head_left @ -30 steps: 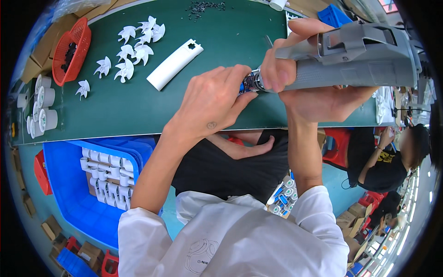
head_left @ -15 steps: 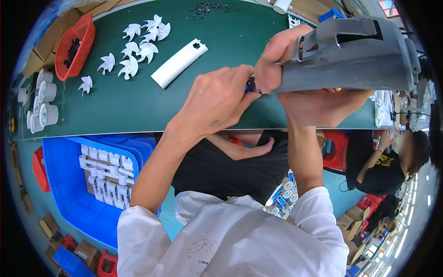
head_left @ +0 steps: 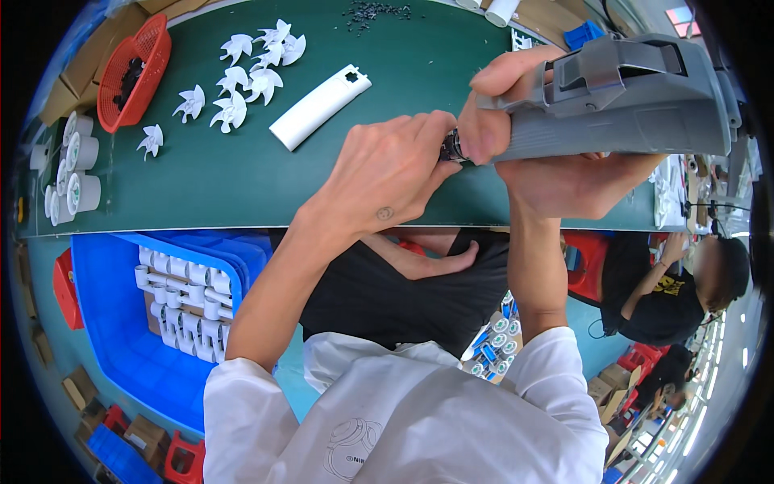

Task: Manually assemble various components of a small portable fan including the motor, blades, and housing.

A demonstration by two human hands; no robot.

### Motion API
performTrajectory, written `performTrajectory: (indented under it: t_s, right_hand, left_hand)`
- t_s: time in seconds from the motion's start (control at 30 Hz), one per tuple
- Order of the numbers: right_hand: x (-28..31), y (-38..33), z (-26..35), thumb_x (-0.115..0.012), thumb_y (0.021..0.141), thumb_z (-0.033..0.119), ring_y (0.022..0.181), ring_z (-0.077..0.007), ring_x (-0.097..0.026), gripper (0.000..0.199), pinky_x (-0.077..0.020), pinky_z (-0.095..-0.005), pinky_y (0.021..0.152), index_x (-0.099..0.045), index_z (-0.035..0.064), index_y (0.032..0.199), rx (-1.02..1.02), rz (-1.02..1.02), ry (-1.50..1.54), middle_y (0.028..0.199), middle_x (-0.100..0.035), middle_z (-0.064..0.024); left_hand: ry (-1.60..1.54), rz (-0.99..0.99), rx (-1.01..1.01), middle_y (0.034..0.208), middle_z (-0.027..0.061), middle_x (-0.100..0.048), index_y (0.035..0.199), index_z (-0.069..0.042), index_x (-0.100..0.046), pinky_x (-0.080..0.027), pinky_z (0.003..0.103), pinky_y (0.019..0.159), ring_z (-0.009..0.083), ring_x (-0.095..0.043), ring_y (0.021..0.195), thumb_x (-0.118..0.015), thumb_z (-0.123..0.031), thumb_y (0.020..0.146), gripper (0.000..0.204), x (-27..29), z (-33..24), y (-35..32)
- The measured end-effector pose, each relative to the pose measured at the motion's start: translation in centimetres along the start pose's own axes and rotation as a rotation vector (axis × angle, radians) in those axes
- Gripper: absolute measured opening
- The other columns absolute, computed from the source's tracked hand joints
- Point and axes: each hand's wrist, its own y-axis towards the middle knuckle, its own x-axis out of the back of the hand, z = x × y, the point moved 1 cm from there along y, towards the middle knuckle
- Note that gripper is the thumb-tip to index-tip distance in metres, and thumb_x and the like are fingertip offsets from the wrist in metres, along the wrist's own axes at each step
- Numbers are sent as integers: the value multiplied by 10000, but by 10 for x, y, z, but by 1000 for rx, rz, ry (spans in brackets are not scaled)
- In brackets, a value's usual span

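Note:
My right hand point(head_left: 556, 173) is wrapped round a bulky grey hand-held tool point(head_left: 613, 129) with a lever-like clip on top, whose exact kind I cannot make out. The fingers of my left hand point(head_left: 387, 165) are closed on a small black part point(head_left: 451, 147) at the tool's left end, close to my right fingertips. Most of that part is hidden by my fingers. Both hands are above the green table, near its front edge. Beyond my left hand lies a white tube-shaped housing point(head_left: 318, 109) with a cut-out at one end.
Several white fan blades point(head_left: 230, 111) lie at the left, beside a red basket point(head_left: 153, 73) of dark parts. White round cups point(head_left: 83, 152) stand at the left edge. Small black pieces point(head_left: 371, 13) are scattered at the back. A blue crate point(head_left: 121, 347) holds white parts below. Another person point(head_left: 661, 290) sits at right.
Both hands and the grey tool have shifted slightly right in the picture; the table items have shifted slightly the same way. The grip of each hand looks the same.

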Motion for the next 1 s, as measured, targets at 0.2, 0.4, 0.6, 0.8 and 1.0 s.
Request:
performTrajectory:
  t_s: [0.2, 0.4, 0.6, 0.8, 1.0]
  right_hand:
    - [3, 16, -3, -511, 866, 369, 701, -192, -547, 574, -456, -307, 610, -462, -77, 1225, -122, 129, 324, 902, -565, -110]
    - [3, 30, 11, -401, 908, 535, 627, -169, -495, 674, -424, -304, 546, -486, -66, 1202, -234, 260, 646, 816, -534, -78]
    - [7, 43, 23, -291, 950, 700, 554, -146, -443, 820, -391, -301, 482, -510, -56, 1179, -334, 384, 959, 731, -503, -46]
    - [40, 54, 6, -344, 962, 586, 579, -143, -410, 669, -350, -293, 533, -512, -25, 1177, -443, 94, 1036, 746, -477, -33]
    - [2, 59, -3, -257, 966, 655, 428, -212, -421, 736, -367, -352, 418, -567, -10, 1030, -831, -284, 804, 588, -439, -59]
  left_hand:
    - [-28, 26, 48, 789, 161, -652, 1042, -26, -541, -482, 456, 605, 366, -649, 750, -718, -167, 829, 310, 3, 0, -1]
    - [-25, 52, 54, 817, 176, -660, 1050, -22, -533, -479, 458, 611, 377, -649, 765, -719, -158, 828, 320, 4, 0, 1]
    - [-105, 11, 70, 833, 170, -661, 1056, -29, -527, -470, 462, 614, 386, -642, 773, -723, -149, 822, 328, 3, 0, -1]
    - [-104, -38, 19, 846, 140, -676, 1101, -44, -534, -488, 441, 623, 361, -653, 754, -745, -147, 805, 378, 0, -2, 1]
    - [-20, -116, -33, 840, 104, -688, 1192, -60, -547, -514, 398, 626, 301, -668, 719, -777, -174, 785, 481, -4, 0, -2]
